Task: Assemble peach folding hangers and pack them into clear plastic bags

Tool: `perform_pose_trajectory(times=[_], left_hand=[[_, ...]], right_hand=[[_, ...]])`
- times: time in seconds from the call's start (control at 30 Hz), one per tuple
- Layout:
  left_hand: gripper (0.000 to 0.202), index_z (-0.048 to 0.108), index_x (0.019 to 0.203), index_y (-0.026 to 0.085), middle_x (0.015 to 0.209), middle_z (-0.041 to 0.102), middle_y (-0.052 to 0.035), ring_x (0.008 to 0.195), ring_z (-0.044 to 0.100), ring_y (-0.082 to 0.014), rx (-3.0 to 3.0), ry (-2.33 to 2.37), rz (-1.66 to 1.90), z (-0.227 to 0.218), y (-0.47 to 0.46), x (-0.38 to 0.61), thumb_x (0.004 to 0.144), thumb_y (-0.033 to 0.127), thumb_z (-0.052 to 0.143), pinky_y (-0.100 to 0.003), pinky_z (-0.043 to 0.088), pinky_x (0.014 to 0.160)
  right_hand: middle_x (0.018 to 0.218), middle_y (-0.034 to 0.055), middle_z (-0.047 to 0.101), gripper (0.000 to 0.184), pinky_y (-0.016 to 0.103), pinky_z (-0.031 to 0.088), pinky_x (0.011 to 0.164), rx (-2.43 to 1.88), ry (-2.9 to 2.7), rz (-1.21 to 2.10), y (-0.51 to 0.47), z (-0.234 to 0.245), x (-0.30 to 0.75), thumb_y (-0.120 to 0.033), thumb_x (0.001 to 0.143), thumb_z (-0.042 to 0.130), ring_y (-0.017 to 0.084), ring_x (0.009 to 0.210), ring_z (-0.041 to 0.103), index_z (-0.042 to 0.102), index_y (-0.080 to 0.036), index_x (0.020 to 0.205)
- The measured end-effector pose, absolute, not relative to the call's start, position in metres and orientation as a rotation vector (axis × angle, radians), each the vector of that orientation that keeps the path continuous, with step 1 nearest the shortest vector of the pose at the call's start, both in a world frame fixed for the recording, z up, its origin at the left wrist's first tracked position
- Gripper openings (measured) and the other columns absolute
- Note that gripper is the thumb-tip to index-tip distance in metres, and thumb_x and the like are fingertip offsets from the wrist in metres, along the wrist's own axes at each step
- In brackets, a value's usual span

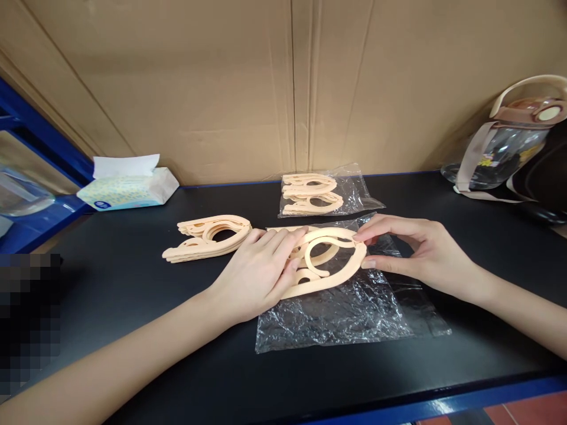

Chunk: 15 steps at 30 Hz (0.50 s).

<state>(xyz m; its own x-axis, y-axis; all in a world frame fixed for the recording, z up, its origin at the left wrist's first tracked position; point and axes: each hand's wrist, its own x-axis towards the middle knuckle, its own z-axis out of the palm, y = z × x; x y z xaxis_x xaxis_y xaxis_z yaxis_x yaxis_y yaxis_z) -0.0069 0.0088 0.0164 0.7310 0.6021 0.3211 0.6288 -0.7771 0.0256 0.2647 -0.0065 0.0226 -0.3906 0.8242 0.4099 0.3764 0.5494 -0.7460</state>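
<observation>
A beige plastic folding hanger (pixel 343 282), folded up, is between my hands over a flat clear plastic bag (pixel 328 324). My left hand (pixel 261 268) grips its left part, the fingers laid over the top side and hiding that end. At the rounded right end, my right hand (pixel 411 248) pinches it between thumb and fingers. Beneath it another beige hanger partly shows; whether that one is inside the bag I cannot tell. Left of my left hand lies a stack of several folded hangers (pixel 208 236). Farther back, more hangers (pixel 312 192) rest in another clear bag (pixel 354 192).
A tissue pack (pixel 128 186) stands at the back left beside a blue metal frame (pixel 48 139). On the right, a clear bottle (pixel 509 147) with a strap leans near a dark object (pixel 543 171). Brown cardboard (pixel 212 88) borders the black table (pixel 199 378) behind.
</observation>
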Motion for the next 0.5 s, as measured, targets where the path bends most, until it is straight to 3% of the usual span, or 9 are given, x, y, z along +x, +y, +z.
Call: perform_pose_trajectory(times=[0.13, 0.27, 0.33, 0.5], left_hand=[[0.054, 0.044, 0.137, 0.009, 0.127, 0.062, -0.0134, 0.105, 0.059, -0.0267, -2.890, -1.046, -0.488, 0.0181, 0.0078, -0.0074, 0.099, 0.048, 0.040, -0.039, 0.039, 0.087], [0.085, 0.037, 0.142, 0.007, 0.126, 0.061, -0.0152, 0.107, 0.058, -0.0297, -2.862, -1.029, -0.431, 0.0163, 0.0077, -0.0064, 0.085, 0.068, 0.054, -0.041, 0.038, 0.090], [0.093, 0.036, 0.143, 0.008, 0.127, 0.061, -0.0147, 0.109, 0.057, -0.0301, -2.844, -1.046, -0.425, 0.0149, 0.0071, -0.0054, 0.078, 0.068, 0.063, -0.041, 0.038, 0.091], [0.083, 0.037, 0.142, 0.008, 0.121, 0.062, -0.0119, 0.105, 0.058, -0.0281, -2.782, -1.078, -0.467, 0.0133, 0.0061, -0.0043, 0.080, 0.053, 0.069, -0.039, 0.040, 0.089]], right_hand=[[0.092, 0.0016, 0.073, 0.027, 0.034, 0.057, 0.080, -0.964, -1.980, 0.713, -0.0065, 0.0219, 0.2647, -0.036, 0.074, 0.079, 0.017, 0.084, 0.066, 0.074, -0.027, 0.099], [0.094, 0.0013, 0.072, 0.026, 0.034, 0.056, 0.080, -0.975, -1.982, 0.704, -0.0059, 0.0210, 0.2649, -0.035, 0.075, 0.079, 0.017, 0.083, 0.065, 0.073, -0.027, 0.099], [0.094, 0.0014, 0.072, 0.026, 0.034, 0.056, 0.079, -0.978, -1.986, 0.691, -0.0057, 0.0208, 0.2659, -0.035, 0.076, 0.078, 0.017, 0.083, 0.065, 0.073, -0.026, 0.099], [0.101, 0.0041, 0.067, 0.027, 0.037, 0.055, 0.083, -0.935, -2.139, 0.479, -0.0055, 0.0201, 0.2680, -0.032, 0.082, 0.073, 0.019, 0.091, 0.063, 0.067, -0.026, 0.108]])
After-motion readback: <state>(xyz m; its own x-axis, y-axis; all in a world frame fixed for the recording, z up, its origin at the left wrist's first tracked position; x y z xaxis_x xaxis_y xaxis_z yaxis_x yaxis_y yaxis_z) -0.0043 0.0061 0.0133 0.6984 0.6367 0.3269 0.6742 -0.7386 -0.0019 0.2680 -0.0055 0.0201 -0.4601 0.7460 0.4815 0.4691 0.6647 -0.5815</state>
